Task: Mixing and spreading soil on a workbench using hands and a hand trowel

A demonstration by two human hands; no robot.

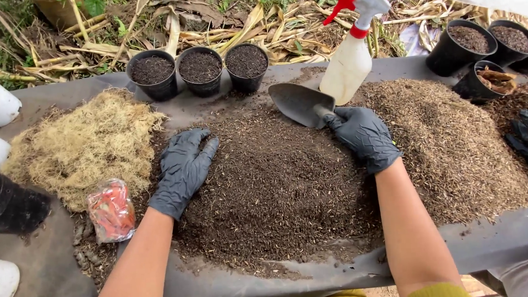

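A dark-sheeted desk (55,270) is carrying a potting soil heap (277,189). The left hand (182,170) is lying flat on it, fingers narrowly spread, holding nothing. The right hand (364,137) is gripping a trowel (300,103), a spray bottle (350,55) standing just beyond its fingers.

Open dark soil (277,189) offers clear passage between both gloved hands; far side is blocked by three black pots (200,69) and a spray bottle (349,61), left by a fibre heap (83,144) and plastic packet (110,210).

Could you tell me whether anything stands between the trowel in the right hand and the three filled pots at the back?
Nothing visible does. The right hand holds the trowel over the soil pile, and only loose soil lies between it and the three pots. The spray bottle stands off to the right.
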